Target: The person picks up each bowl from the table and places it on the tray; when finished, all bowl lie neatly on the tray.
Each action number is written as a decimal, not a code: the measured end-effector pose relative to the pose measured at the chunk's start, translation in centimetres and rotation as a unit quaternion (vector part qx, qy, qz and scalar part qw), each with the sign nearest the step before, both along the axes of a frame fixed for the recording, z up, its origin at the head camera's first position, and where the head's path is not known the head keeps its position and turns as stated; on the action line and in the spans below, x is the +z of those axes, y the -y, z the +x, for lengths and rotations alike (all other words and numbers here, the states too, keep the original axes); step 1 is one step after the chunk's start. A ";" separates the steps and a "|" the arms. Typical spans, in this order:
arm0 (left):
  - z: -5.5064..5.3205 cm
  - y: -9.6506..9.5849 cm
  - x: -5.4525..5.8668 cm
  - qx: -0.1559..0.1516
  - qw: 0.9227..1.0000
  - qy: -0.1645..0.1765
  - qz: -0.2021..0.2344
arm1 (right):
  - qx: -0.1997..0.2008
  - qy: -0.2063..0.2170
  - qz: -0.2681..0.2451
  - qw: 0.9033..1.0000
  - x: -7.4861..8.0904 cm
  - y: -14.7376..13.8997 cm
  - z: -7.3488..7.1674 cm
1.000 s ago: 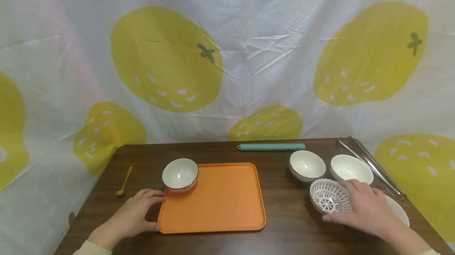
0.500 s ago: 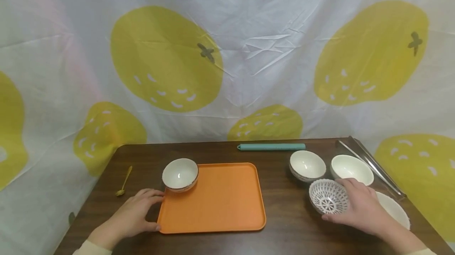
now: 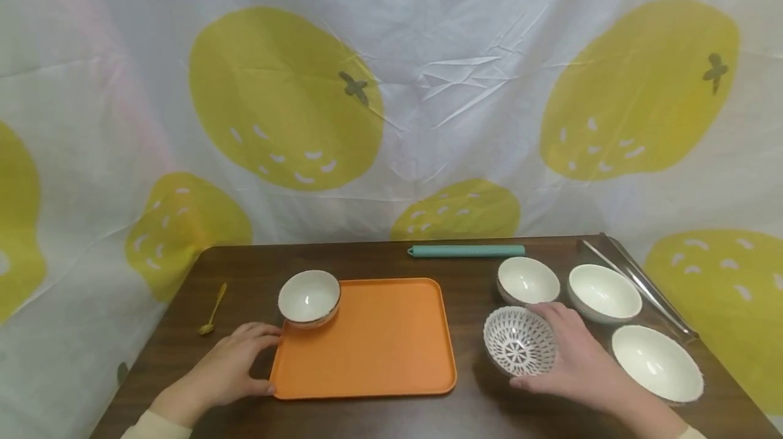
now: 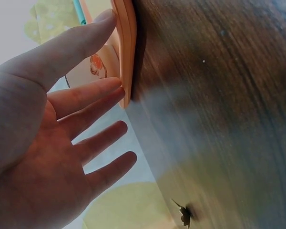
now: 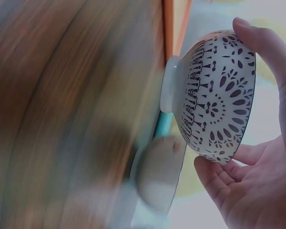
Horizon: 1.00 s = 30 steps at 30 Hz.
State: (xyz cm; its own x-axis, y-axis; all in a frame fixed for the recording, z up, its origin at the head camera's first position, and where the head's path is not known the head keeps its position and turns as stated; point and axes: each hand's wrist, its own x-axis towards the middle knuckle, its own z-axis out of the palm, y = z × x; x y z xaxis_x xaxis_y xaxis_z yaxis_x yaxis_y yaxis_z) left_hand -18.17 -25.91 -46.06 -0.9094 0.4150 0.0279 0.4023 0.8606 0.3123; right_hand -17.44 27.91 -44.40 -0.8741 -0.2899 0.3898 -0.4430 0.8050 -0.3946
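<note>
My right hand (image 3: 578,357) grips a patterned bowl (image 3: 518,342) by its rim, thumb on the near side and fingers on the far side. In the right wrist view the bowl's dark-patterned outside (image 5: 219,95) and white foot show, held above the table. My left hand (image 3: 226,367) touches the left edge of an orange tray (image 3: 391,344) with its thumb and fingertips, the fingers mostly straight. On the tray's far left corner sits a white bowl (image 3: 309,297) with a dark rim.
Three white bowls stand on the right: one behind the held bowl (image 3: 529,281), another bowl (image 3: 605,293) and a near bowl (image 3: 657,363). A teal stick (image 3: 466,251) lies at the back. Metal utensils (image 3: 639,283) lie far right, a small gold spoon (image 3: 214,310) left.
My right hand has lifted the patterned bowl and carried it left towards the tray, uncovering the near right white bowl. My left hand stays at the tray's edge.
</note>
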 end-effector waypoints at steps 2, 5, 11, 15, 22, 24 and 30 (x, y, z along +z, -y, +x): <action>0.0 0.0 0.0 0.000 1.000 -0.001 0.000 | 0.009 0.015 -0.002 1.000 -0.2 1.4 -0.2; 0.0 -0.1 0.0 0.003 1.000 0.006 -0.001 | 0.027 0.027 -0.006 0.999 -0.4 3.7 -0.8; 0.0 -0.1 0.1 0.005 1.000 0.011 0.004 | 0.070 0.035 -0.001 0.997 -0.5 8.8 -1.9; 0.0 -0.2 0.1 -0.002 1.000 0.004 0.005 | 0.102 0.064 -0.006 0.993 -0.8 12.5 -2.6; -0.1 0.0 -0.2 -0.010 1.000 -0.004 0.015 | 0.151 0.092 0.011 0.984 -1.3 18.5 -3.2; -0.1 0.2 -0.4 -0.011 1.000 -0.010 0.024 | 0.167 0.088 0.023 0.982 -1.4 20.2 -3.3; 0.0 0.8 -0.9 -0.015 0.999 -0.028 0.043 | 0.204 0.069 0.034 0.976 -1.9 24.1 -3.5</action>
State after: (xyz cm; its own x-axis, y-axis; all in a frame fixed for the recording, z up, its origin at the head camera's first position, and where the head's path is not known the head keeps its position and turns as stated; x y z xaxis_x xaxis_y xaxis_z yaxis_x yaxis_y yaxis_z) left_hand -18.14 -26.71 -46.98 -0.8925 0.4364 0.1140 0.4465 0.8189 0.3605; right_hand -20.97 3.78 -46.27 -0.7233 -0.6457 0.2445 -0.6785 0.5989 -0.4254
